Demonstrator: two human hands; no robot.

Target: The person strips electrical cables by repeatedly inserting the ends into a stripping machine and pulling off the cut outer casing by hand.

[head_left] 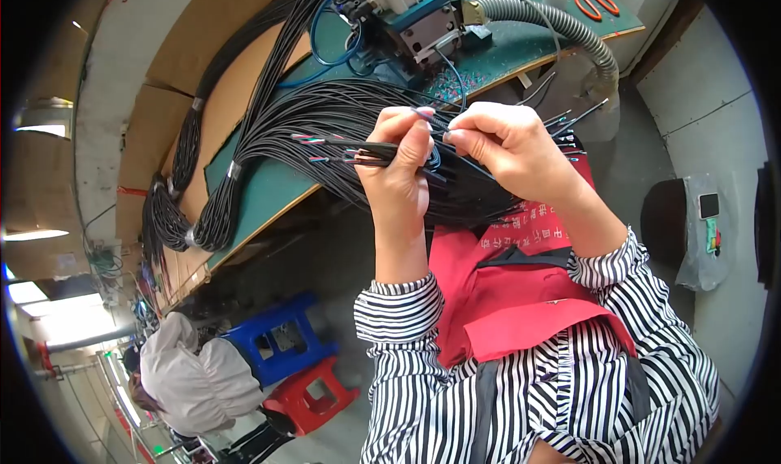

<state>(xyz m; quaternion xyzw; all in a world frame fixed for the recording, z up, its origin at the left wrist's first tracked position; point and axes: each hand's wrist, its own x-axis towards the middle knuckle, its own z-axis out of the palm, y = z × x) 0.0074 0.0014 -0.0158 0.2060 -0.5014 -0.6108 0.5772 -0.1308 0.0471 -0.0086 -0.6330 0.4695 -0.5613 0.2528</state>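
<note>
Black cables point(313, 110) in a thick bundle run across the green table and over the lap. My left hand point(399, 151) is closed around several black cables, whose stripped ends show coloured wires left of the fist. Between its thumb and forefinger a cable end points toward the other hand. My right hand point(504, 143) pinches at the tip of that cable, just right of the left fingertips; what exactly lies in the pinch is too small to tell. More cable ends with bared coloured wires stick out beyond the right wrist.
A machine point(415, 25) with blue tubes stands on the green table point(521, 49), beside a ribbed grey hose point(561, 21) and orange-handled pliers point(595, 4). At lower left are a blue stool point(281, 342), a red stool point(313, 395) and a person in grey point(199, 374).
</note>
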